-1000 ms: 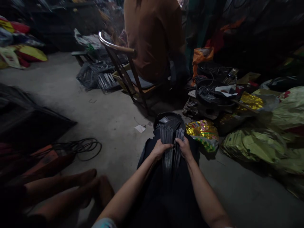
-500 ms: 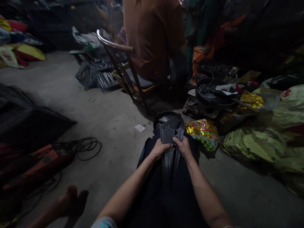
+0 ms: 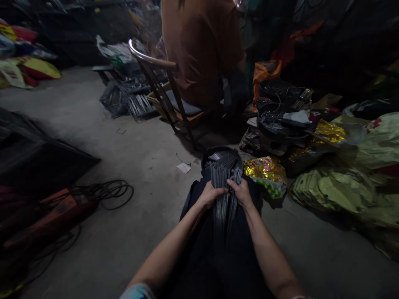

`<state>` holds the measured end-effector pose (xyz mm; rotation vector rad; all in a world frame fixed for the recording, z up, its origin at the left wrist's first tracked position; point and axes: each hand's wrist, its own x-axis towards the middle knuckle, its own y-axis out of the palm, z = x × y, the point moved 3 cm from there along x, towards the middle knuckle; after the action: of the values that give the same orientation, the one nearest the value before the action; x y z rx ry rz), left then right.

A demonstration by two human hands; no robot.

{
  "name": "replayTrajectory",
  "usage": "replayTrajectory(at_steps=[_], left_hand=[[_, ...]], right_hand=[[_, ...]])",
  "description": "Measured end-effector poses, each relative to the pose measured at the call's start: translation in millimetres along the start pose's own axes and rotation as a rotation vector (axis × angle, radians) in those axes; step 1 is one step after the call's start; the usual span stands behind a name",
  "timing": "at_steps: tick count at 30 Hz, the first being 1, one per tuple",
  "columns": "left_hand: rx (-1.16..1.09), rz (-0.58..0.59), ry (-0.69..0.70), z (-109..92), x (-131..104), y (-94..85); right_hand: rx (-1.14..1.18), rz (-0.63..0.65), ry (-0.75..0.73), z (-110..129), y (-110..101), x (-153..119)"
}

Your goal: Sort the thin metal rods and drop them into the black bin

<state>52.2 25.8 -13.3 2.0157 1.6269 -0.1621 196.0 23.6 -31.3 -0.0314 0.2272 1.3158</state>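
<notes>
Over my lap, my left hand (image 3: 210, 195) is closed round a thick bundle of thin grey metal rods (image 3: 220, 176). My right hand (image 3: 242, 193) grips a smaller bundle of similar rods (image 3: 237, 176), its thumb pointing toward the left bundle. Both bundles stand roughly upright side by side, their lower ends reaching down toward the dark cloth (image 3: 202, 249) on my legs. Just beyond them sits a round black basin (image 3: 238, 154) with more thin rods lying in it. My fingers behind the bundles are hidden.
A person in a brown shirt (image 3: 196, 54) sits ahead on a metal-framed chair (image 3: 152, 61), back turned. Gold packaging (image 3: 264, 167) lies right of the basin, greenish sacks (image 3: 336, 187) further right. Black pans (image 3: 280, 120) stand behind. Coiled cable (image 3: 116, 195) and an orange machine (image 3: 57, 207) are left.
A foot or limb with its shadow at the lower left has gone out of view. My hands and the rod bundles have hardly moved.
</notes>
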Motion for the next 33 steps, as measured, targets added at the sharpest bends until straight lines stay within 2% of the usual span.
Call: replayTrajectory(at_steps=[4, 9, 18, 23, 27, 31, 33], left_hand=[[-0.007, 0.011, -0.012, 4.7, 1.7, -6.1], [-0.049, 0.071, -0.059, 5.4, 3.2, -9.9], [-0.026, 0.035, -0.037, 5.6, 6.2, -9.3], [-0.025, 0.037, -0.027, 3.0, 4.2, -7.6], [0.001, 0.015, -0.02, 1.2, 2.2, -5.4], [0.019, -0.001, 0.001, 1.8, 2.4, -4.6], [0.027, -0.016, 0.002, 3.0, 3.2, -5.3]], right_hand=[[0.072, -0.013, 0.023, -3.8, -1.9, -0.1], [0.052, 0.041, 0.021, -1.6, 1.6, -0.8], [0.037, 0.02, 0.019, 1.0, 1.9, -0.2], [0.161, 0.022, 0.147, -1.7, 3.6, -3.0], [0.09, 0.013, 0.073, -0.2, 4.3, -2.4], [0.014, 0.015, 0.089, -1.0, 3.8, -1.4], [-0.007, 0.015, 0.049, 0.4, 2.7, -0.8]])
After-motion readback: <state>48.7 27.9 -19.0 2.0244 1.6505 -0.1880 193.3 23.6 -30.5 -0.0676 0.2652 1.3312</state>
